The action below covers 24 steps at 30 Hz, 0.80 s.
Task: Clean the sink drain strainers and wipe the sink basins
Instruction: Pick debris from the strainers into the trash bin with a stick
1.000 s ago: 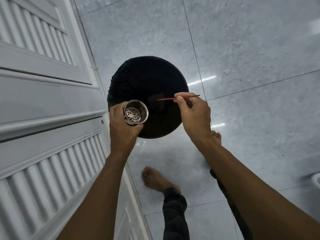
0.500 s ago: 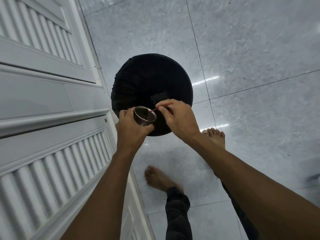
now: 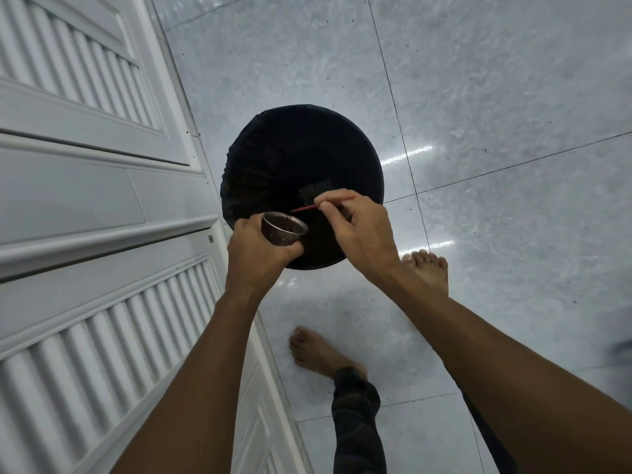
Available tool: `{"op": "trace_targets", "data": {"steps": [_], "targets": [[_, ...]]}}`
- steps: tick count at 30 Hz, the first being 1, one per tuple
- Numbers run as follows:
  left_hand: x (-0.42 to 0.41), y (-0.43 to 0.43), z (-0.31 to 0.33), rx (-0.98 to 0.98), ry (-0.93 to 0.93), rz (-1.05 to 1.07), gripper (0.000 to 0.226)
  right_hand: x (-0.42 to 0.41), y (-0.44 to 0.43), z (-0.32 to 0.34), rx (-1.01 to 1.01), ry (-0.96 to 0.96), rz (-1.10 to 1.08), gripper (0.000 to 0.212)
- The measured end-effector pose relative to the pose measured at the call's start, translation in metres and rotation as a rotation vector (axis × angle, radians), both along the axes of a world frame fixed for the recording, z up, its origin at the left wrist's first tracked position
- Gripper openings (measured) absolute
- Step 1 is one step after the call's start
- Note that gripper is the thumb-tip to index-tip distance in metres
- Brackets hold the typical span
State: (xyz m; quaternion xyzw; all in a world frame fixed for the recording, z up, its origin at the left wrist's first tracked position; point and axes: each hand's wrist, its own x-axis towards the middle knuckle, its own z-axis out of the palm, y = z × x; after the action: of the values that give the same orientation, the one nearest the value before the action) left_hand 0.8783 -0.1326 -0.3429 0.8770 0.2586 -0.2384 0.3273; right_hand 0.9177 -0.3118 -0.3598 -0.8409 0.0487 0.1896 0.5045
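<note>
Tilted steel strainer point(image 3: 284, 231), dark residue inside

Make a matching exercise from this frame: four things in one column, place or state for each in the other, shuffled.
Column A
1. round metal drain strainer
2. thin red stick
3. round bin lined with a black bag
4. white louvred cabinet door

Column B
a. stands on the grey tiled floor
b. gripped in the left hand
c. runs along the left edge of the view
d. pinched in the right hand

Pairs: 1-b, 2-d, 3-a, 4-c
</note>
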Motion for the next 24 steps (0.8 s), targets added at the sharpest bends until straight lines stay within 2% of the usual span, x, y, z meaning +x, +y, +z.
{"op": "trace_targets", "data": {"steps": [3, 5, 10, 15, 20, 24], "targets": [[0.005, 0.004, -0.003, 0.000, 0.007, -0.003, 0.065, -0.004, 0.003, 0.000, 0.052, 0.057, 0.132, 0.019], [0.006, 0.003, -0.004, 0.009, 0.006, -0.014, 0.067, -0.009, 0.006, -0.002, -0.013, 0.047, 0.217, 0.021], [0.004, -0.001, -0.006, 0.018, 0.003, 0.000, 0.075, 0.003, -0.006, -0.004, -0.079, -0.050, 0.013, 0.021], [-0.005, -0.006, -0.004, -0.036, -0.077, 0.064, 0.072, 0.003, -0.018, 0.001, -0.061, -0.018, 0.042, 0.021], [-0.020, -0.024, 0.013, -0.044, -0.180, 0.236, 0.077, 0.004, -0.028, 0.016, -0.056, -0.006, -0.012, 0.023], [-0.017, -0.036, 0.039, -0.043, -0.248, 0.277, 0.077, 0.009, -0.034, 0.046, -0.042, -0.019, -0.067, 0.023]]}}
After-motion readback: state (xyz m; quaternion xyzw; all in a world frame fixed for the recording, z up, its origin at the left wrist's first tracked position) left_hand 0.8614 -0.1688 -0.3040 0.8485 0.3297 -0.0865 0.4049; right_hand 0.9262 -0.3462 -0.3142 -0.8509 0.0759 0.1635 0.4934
